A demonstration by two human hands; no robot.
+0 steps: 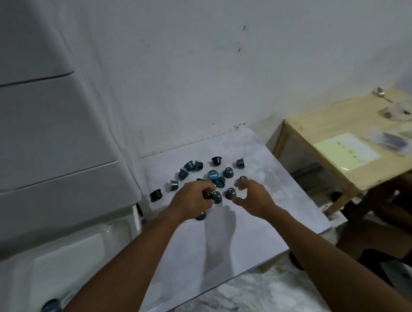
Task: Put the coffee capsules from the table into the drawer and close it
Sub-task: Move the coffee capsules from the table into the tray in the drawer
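Several dark blue coffee capsules (pixel 227 172) lie scattered on the far half of a low white table (pixel 269 215). My left hand (pixel 192 201) reaches into the cluster with its fingers curled round capsules (pixel 216 197); one more capsule peeks out under its palm. My right hand (pixel 253 196) hovers over the cluster with fingers and thumb curved around a capsule (pixel 230 193), not clearly touching it. At the left, the bottom drawer (pixel 66 262) of a white plastic drawer unit stands pulled out, with one blue capsule (pixel 49 309) lying inside.
The upper drawers (pixel 44 127) of the unit are closed. A pale wooden table (pixel 352 155) stands to the right with a paper sheet, a spoon and plastic wrappers on it. A white wall runs behind both tables. The floor is pale and mottled.
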